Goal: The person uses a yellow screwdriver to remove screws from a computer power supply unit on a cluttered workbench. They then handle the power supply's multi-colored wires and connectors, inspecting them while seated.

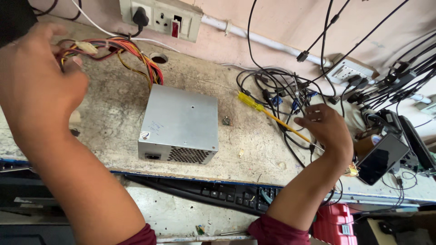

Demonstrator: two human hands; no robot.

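**Head view: hands at a power supply's wiring**

Head camera looks down on a grey metal power supply box (179, 124) sitting flat mid-tabletop (113, 113). The left hand (36, 86) is curled around its coloured wire bundle (131, 52), fingers partly closed. The right hand (324, 129) hovers loosely open over a yellow screwdriver (268, 115), gripping nothing. The box looks rigid and weighty, best held by its sides; the wires are limp.

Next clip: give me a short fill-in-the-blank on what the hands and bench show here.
1. The left hand grips a bundle of coloured ____ running from the grey metal box.
2. The right hand reaches for a screwdriver whose handle is ____.
3. Below the bench edge lies a black ____.

Missing words: wires; yellow; keyboard
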